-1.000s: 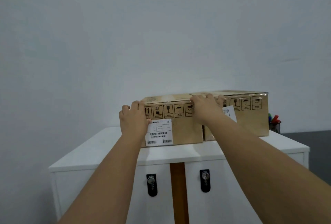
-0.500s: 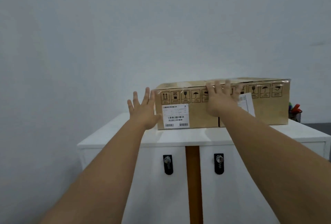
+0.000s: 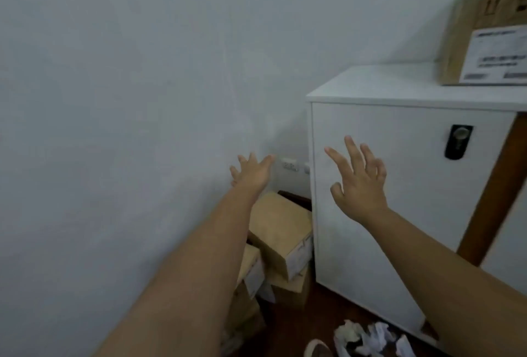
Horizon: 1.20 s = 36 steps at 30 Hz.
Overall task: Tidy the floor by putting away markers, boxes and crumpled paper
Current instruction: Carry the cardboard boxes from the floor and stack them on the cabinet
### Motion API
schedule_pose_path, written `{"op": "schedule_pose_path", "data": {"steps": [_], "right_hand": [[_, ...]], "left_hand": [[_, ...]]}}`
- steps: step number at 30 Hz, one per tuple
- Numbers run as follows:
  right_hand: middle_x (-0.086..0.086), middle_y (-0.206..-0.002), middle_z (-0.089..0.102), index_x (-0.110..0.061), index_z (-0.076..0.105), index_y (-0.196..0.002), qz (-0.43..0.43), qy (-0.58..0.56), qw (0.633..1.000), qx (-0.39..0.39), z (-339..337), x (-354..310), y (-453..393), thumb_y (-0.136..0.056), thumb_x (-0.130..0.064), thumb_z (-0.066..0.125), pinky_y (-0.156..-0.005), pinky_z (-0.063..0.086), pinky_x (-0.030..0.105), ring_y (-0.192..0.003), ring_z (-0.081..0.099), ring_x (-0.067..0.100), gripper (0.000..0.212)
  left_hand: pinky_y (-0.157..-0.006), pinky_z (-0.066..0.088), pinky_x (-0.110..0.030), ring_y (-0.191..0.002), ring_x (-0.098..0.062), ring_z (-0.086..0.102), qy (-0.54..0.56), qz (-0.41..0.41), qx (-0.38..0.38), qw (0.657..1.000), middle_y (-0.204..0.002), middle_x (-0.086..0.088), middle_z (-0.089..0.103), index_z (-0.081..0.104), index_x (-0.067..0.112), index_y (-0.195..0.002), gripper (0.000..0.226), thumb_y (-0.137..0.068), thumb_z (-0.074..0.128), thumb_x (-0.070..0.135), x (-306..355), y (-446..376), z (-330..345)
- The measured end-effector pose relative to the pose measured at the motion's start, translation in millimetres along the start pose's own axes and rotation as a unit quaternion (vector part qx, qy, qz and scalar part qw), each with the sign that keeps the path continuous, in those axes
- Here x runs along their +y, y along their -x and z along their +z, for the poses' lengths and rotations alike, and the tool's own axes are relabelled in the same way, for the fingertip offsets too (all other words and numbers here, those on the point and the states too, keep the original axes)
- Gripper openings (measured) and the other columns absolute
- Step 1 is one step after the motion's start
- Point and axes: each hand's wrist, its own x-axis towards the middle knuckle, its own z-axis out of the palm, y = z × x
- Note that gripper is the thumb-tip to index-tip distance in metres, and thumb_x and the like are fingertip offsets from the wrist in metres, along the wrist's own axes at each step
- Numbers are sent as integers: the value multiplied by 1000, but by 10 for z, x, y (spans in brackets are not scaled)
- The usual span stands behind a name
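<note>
Several boxes on floor, both hands empty

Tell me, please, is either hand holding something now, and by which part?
Nothing is held. The left hand and the right hand are both open and empty.

Both forearms are bare, no sleeves in view. The left hand and right hand wear no gloves, rings or watch.

gap between wall and cabinet — blocked by stacked boxes | crumpled paper on floor
</note>
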Motion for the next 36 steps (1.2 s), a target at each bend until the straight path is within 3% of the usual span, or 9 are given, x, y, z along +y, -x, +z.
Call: {"op": "schedule_pose_path", "data": {"steps": [7, 12, 14, 17, 20, 24, 29, 33, 36], "right_hand": [[2, -162, 1, -43, 5, -150, 17, -49, 966, -254, 1330, -768, 522, -86, -35, 53, -114, 11, 51, -146, 6, 31, 80], [6, -163, 1, -33, 13, -152, 75, -88, 915, -387, 2048, -1157, 582, -92, -42, 47, -115, 11, 50, -146, 5, 34, 69], [8, -162, 2, -27, 14, -152, 110, -118, 887, -433, 2345, -1322, 585, -92, -42, 48, -114, 16, 49, -146, 5, 34, 70], [7, -162, 6, -21, 14, -153, 143, -143, 854, -479, 2698, -1503, 593, -92, -41, 48, -115, 18, 49, -145, 7, 35, 73], [7, -161, 9, -19, 12, -154, 177, -161, 830, -504, 3012, -1553, 634, -90, -39, 51, -116, 21, 48, -145, 11, 36, 77], [9, -160, 16, -15, 10, -154, 227, -190, 799, -524, 3338, -1500, 690, -89, -38, 54, -112, 29, 50, -141, 25, 38, 81], [12, -151, 34, -13, 19, -151, 346, -305, 743, -485, 3810, -1518, 706, -87, -28, 61, -105, 41, 47, -128, 42, 33, 79], [2, -161, 13, -20, 17, -153, 410, -355, 726, -422, 4128, -1550, 742, -85, -22, 65, -111, 35, 45, -140, 29, 29, 83], [4, -158, 19, -25, 19, -152, 417, -342, 742, -397, 4252, -1497, 758, -81, -22, 67, -109, 37, 48, -138, 32, 31, 86]], "left_hand": [[-119, 0, -47, -150, -28, 1, -33, -138, -6, 990, -163, -9, 8, 24, 16, -154, 73, -96, 37, 58, -1887, 145, -401], [-117, 22, -51, -142, -35, 28, 34, -210, -9, 977, -158, -11, 28, 30, 18, -151, 77, -89, 42, 61, -2766, 347, -286], [-117, 22, -50, -144, -34, 27, 62, -236, -18, 970, -159, -10, 26, 27, 17, -152, 82, -87, 45, 63, -3074, 330, -151], [-119, 13, -52, -149, -36, 6, 58, -266, -33, 962, -163, -5, 12, 21, 18, -155, 84, -89, 45, 65, -3426, 291, 54], [-119, 5, -50, -149, -35, -5, 57, -286, -57, 955, -164, -5, 5, 17, 19, -155, 84, -91, 44, 64, -3666, 260, 272], [-121, 6, -46, -149, -33, 5, 44, -295, -97, 949, -163, -8, 9, 19, 15, -155, 81, -92, 46, 60, -3861, 251, 590], [-109, 39, -44, -132, -32, 47, 227, -349, -29, 909, -142, -12, 50, 39, 14, -145, 68, -87, 68, 36, -4072, 166, 897], [-103, 44, -45, -130, -30, 45, 302, -354, -25, 885, -149, -7, 42, 30, 21, -150, 76, -86, 68, 36, -4254, 219, 1029], [-79, 50, -27, -111, -19, 51, 378, -379, -50, 843, -147, -4, 45, 30, 21, -150, 66, -93, 61, 31, -4277, 203, 1040]]}}
